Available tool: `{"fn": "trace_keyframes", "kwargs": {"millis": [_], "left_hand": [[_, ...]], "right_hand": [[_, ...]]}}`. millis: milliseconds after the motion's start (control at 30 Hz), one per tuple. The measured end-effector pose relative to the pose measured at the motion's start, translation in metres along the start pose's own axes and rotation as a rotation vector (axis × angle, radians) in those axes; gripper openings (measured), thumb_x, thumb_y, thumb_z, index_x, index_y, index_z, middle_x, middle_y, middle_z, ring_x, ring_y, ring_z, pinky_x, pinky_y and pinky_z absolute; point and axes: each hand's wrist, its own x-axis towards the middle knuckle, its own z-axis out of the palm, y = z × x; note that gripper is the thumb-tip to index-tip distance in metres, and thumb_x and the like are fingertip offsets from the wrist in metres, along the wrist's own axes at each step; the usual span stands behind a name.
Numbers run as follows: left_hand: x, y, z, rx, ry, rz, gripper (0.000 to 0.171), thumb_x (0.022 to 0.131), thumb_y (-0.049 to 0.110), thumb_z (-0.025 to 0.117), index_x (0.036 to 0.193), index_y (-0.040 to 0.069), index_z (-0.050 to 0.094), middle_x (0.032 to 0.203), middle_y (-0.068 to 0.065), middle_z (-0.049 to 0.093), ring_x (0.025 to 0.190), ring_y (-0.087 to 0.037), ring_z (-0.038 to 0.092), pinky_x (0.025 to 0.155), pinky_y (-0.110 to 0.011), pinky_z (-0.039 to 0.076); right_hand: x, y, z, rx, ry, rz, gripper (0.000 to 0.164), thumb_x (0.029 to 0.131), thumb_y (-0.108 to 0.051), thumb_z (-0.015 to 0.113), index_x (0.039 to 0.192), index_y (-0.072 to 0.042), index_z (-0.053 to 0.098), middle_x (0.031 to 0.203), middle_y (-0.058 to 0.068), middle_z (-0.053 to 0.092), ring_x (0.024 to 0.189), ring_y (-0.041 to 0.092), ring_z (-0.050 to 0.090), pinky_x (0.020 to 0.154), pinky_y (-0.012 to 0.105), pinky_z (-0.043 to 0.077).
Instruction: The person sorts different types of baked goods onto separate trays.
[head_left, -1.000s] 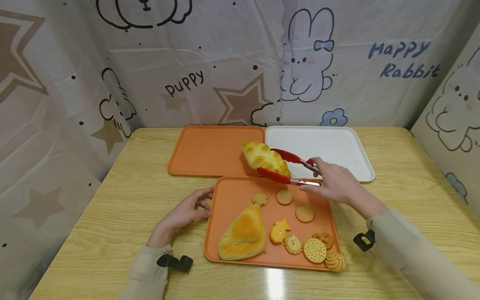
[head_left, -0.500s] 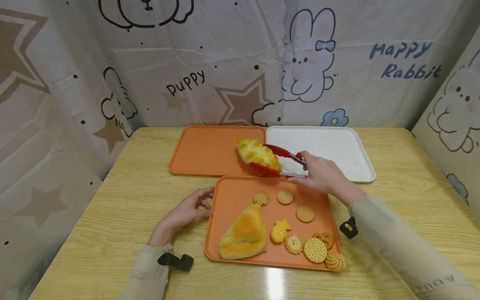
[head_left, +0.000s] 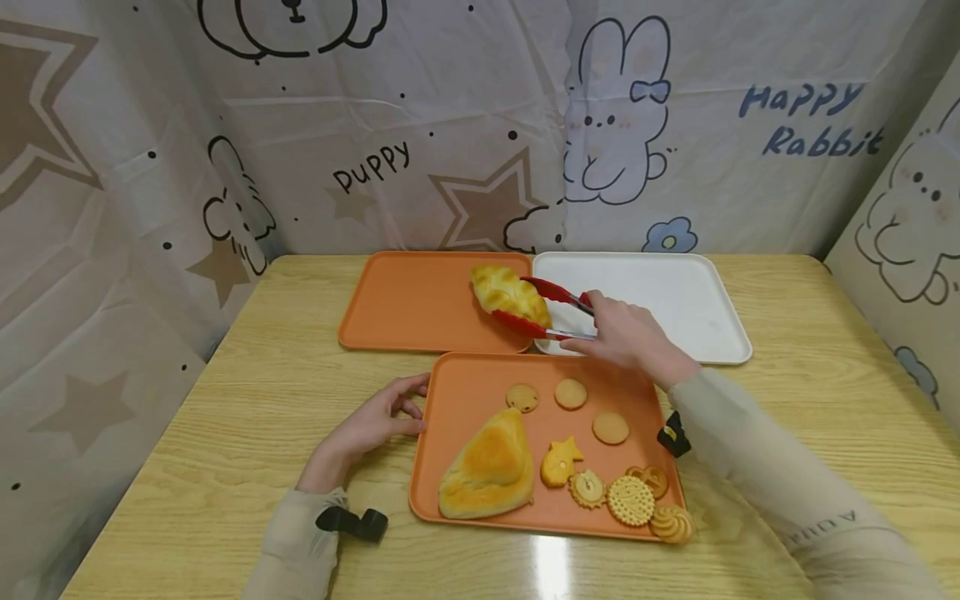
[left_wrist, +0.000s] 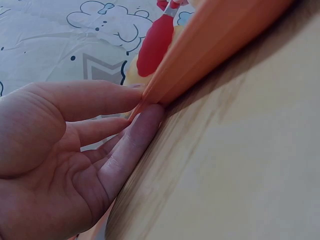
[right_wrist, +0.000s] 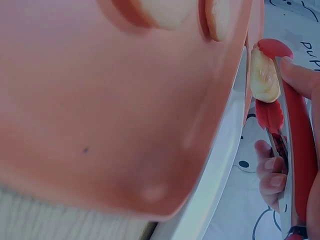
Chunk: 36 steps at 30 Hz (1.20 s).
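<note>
My right hand [head_left: 621, 330] grips a pair of red-tipped metal tongs [head_left: 519, 324]. Between their red heads is a golden braided bread [head_left: 506, 293], which overlaps the right part of the back orange tray [head_left: 420, 304] in the head view. The bread and tongs [right_wrist: 299, 150] also show at the right of the right wrist view. My left hand [head_left: 375, 421] pinches the left rim of the front orange tray [head_left: 461, 379]; in the left wrist view, the fingers and thumb [left_wrist: 107, 97] close on its edge. A large triangular bread [head_left: 487, 471] lies on that tray's left side.
Three round flat biscuits [head_left: 570, 394] lie across the front tray's upper part. A fish-shaped biscuit [head_left: 558, 463] and several patterned biscuits [head_left: 630, 501] fill its lower right. A white tray [head_left: 645, 304] adjoins the back orange tray. A printed cloth [head_left: 480, 108] hangs behind the table.
My right hand has moved left and farther back, carrying the braided bread in the tongs over the back orange tray. My left hand has stayed at the front tray's rim.
</note>
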Motion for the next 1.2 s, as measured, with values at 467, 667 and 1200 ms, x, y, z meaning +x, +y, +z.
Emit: {"fn": "trace_keyframes", "kwargs": {"millis": [467,667,1200], "left_hand": [[0.0,0.001,0.001,-0.002,0.006,-0.002,0.07,0.082,0.001,0.062,0.142,0.004,0.028,0.129,-0.019,0.04,0.09,-0.02,0.049,0.074,-0.022,0.045],[0.0,0.002,0.001,0.002,0.008,-0.004,0.07,0.082,0.002,0.063,0.142,0.003,0.028,0.128,-0.019,0.04,0.09,-0.02,0.049,0.074,-0.022,0.045],[-0.001,0.002,0.0,0.006,0.007,-0.004,0.069,0.083,0.002,0.063,0.142,0.004,0.028,0.128,-0.019,0.04,0.09,-0.019,0.049,0.075,-0.022,0.044]], "right_hand": [[0.025,-0.012,0.005,0.018,0.011,0.056,0.068,0.073,-0.062,0.06,0.107,-0.005,0.045,0.079,0.007,0.055,0.064,0.024,0.052,0.056,0.033,0.045],[0.031,-0.015,0.01,0.023,-0.014,0.065,0.069,0.074,-0.062,0.06,0.108,-0.005,0.044,0.08,0.008,0.055,0.066,0.025,0.052,0.056,0.032,0.044],[0.032,-0.019,0.013,0.037,-0.038,0.092,0.074,0.07,-0.064,0.061,0.11,-0.005,0.043,0.092,0.011,0.059,0.072,0.027,0.056,0.063,0.036,0.047]]}}
